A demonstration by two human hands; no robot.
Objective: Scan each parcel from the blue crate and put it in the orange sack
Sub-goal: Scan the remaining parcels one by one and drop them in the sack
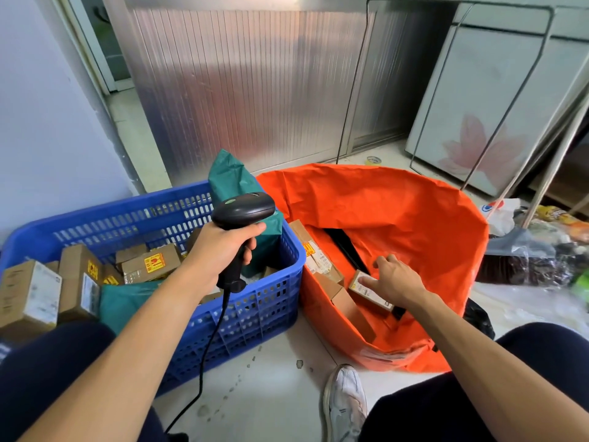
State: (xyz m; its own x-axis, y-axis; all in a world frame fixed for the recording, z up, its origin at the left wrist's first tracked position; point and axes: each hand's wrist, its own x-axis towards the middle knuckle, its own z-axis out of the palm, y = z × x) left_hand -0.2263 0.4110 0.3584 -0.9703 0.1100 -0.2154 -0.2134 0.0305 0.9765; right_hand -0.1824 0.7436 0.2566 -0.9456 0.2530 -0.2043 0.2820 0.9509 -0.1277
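My right hand (395, 279) is down inside the orange sack (398, 212), fingers spread and nearly straight, the thumb lying on the top face of the small parcel (371, 295). It touches the box but does not clasp it. That parcel sits tilted on the other boxes (322, 264) already in the sack, against a dark flat item I cannot identify. I judge this the setting-down step. To do it well I would let the box settle flat into the gap instead of leaving it perched on an edge, then lift straight up so my wrist clears the sack's floppy rim without folding it inward. My left hand (223, 247) is wrapped tight round the grip of the scanner (243, 208), a smooth black plastic gun with a rounded head and a thin cable hanging from its base, held above the blue crate (255, 314). The crate is rigid slotted plastic. Inside it lie several matte brown cartons (149, 263) with white labels and yellow-red stickers, crisp-cornered and easy to pinch, plus 2 crinkled green mailers (236, 183), soft and shapeless. The sack is slick woven sheet, standing open on the pale floor (271, 393).
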